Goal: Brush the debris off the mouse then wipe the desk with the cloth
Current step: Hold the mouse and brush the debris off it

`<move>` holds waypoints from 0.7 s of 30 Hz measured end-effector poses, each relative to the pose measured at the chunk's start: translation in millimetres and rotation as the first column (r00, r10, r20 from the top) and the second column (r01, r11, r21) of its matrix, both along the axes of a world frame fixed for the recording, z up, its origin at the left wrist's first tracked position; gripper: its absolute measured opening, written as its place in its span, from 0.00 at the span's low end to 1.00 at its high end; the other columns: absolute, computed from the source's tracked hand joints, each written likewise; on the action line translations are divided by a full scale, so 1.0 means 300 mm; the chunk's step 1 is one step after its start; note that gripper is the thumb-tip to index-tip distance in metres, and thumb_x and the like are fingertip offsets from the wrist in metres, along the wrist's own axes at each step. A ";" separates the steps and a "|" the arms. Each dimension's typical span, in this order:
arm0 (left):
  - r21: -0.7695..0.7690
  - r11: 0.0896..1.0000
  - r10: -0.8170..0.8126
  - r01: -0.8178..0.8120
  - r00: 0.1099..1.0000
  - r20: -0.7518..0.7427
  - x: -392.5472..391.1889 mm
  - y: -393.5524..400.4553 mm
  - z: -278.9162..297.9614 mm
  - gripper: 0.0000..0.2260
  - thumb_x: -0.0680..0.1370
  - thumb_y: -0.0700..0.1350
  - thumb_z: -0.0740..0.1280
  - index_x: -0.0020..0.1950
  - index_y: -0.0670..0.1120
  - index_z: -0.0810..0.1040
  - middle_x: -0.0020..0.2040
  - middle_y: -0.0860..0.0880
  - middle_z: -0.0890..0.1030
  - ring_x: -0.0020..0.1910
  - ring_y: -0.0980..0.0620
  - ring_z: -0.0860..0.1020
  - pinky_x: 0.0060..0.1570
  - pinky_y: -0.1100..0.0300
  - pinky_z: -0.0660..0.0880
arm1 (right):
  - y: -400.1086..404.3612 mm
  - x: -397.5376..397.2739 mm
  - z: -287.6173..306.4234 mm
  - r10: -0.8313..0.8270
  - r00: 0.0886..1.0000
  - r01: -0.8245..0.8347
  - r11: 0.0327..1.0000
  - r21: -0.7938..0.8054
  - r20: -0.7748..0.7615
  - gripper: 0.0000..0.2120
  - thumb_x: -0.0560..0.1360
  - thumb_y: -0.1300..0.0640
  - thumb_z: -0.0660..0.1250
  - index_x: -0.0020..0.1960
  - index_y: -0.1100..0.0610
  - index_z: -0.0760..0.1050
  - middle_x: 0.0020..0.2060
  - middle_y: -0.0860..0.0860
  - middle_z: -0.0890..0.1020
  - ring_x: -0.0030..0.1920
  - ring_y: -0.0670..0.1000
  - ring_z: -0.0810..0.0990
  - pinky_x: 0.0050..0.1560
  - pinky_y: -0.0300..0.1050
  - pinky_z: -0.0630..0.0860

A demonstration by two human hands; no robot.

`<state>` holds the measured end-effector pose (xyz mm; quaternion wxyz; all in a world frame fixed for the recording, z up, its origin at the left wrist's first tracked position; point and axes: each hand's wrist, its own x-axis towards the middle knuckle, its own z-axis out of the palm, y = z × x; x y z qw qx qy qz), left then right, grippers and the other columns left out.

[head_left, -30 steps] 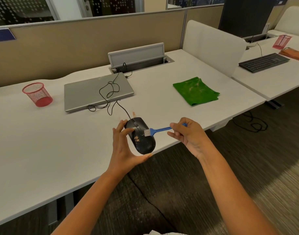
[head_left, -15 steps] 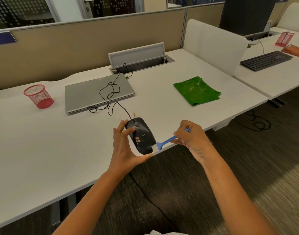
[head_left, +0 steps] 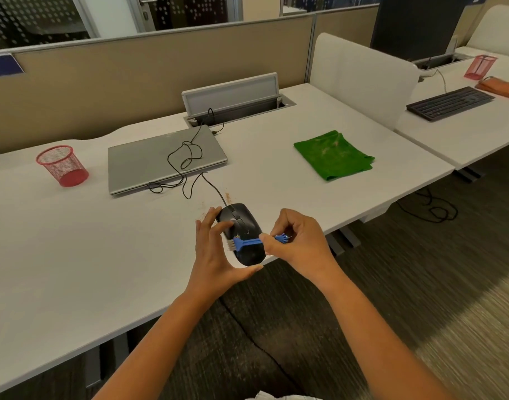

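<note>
A black wired mouse (head_left: 243, 223) is held at the front edge of the white desk (head_left: 74, 255), gripped between the fingers and thumb of my left hand (head_left: 215, 255). My right hand (head_left: 298, 243) pinches a small blue brush (head_left: 249, 241) whose white bristles rest on the mouse's left side, by a few orange specks. Orange-brown crumbs (head_left: 226, 195) lie on the desk just behind the mouse. A green cloth (head_left: 334, 158), flat and dusted with crumbs, lies at the right of the desk.
A shut grey laptop (head_left: 163, 160) with the mouse cable looped over it lies behind. A red mesh cup (head_left: 63, 166) stands at the left. An open cable box (head_left: 236, 102) sits at the back. A white divider (head_left: 363, 79) separates the neighbouring desk with a black keyboard (head_left: 449, 103).
The brush has swept from the mouse's lower right edge back across its top to the left side. My right hand moved closer to the mouse. My left hand keeps its hold.
</note>
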<state>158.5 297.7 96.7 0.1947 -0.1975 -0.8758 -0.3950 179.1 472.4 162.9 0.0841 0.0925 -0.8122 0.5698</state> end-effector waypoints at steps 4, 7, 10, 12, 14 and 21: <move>0.015 1.000 -0.010 0.010 1.000 0.021 0.000 -0.010 0.001 0.39 0.60 0.60 0.75 0.64 0.54 0.59 0.72 0.51 0.54 0.74 0.47 0.52 0.70 0.37 0.52 | 0.041 0.013 0.020 -0.050 0.999 0.050 0.998 -0.039 0.005 0.15 0.67 0.60 0.73 0.31 0.48 0.70 0.26 0.43 0.75 0.33 0.55 0.78 0.34 0.49 0.75; 0.041 0.999 -0.015 0.014 1.000 0.023 0.001 -0.014 0.006 0.39 0.60 0.61 0.74 0.65 0.58 0.57 0.72 0.51 0.54 0.73 0.48 0.53 0.66 0.34 0.58 | 0.080 0.021 0.023 -0.072 0.997 0.072 0.995 -0.067 0.006 0.16 0.68 0.63 0.73 0.30 0.48 0.70 0.26 0.44 0.75 0.33 0.61 0.79 0.35 0.52 0.76; 0.056 0.998 -0.024 0.023 1.000 0.014 0.001 -0.016 0.012 0.39 0.61 0.64 0.73 0.65 0.60 0.56 0.72 0.52 0.54 0.73 0.50 0.53 0.67 0.35 0.56 | 0.130 0.032 0.021 -0.062 0.998 0.065 0.993 -0.099 0.033 0.17 0.68 0.65 0.72 0.30 0.49 0.70 0.25 0.45 0.76 0.29 0.50 0.80 0.36 0.45 0.77; 0.064 0.998 -0.024 0.023 1.000 0.014 0.001 -0.017 0.019 0.38 0.61 0.66 0.71 0.65 0.60 0.56 0.72 0.53 0.54 0.73 0.51 0.53 0.68 0.36 0.54 | 0.154 0.038 0.021 -0.061 0.997 0.068 0.986 -0.151 0.049 0.16 0.68 0.68 0.71 0.30 0.52 0.70 0.25 0.43 0.76 0.27 0.44 0.80 0.35 0.39 0.78; 0.065 0.997 -0.031 0.030 0.999 0.015 0.002 -0.016 0.024 0.39 0.61 0.64 0.73 0.65 0.59 0.57 0.72 0.52 0.55 0.73 0.50 0.54 0.66 0.36 0.58 | 0.160 0.043 0.025 -0.050 0.997 0.065 0.963 -0.262 0.061 0.17 0.68 0.69 0.70 0.30 0.51 0.71 0.25 0.43 0.75 0.26 0.45 0.79 0.31 0.34 0.76; 0.028 0.999 -0.041 0.040 0.999 0.002 0.023 -0.013 0.015 0.39 0.60 0.60 0.75 0.65 0.54 0.59 0.72 0.51 0.53 0.74 0.51 0.52 0.69 0.37 0.52 | 0.035 0.062 0.019 0.055 0.998 -0.047 0.982 -0.185 0.041 0.16 0.68 0.64 0.73 0.30 0.47 0.73 0.28 0.45 0.77 0.31 0.51 0.79 0.32 0.42 0.77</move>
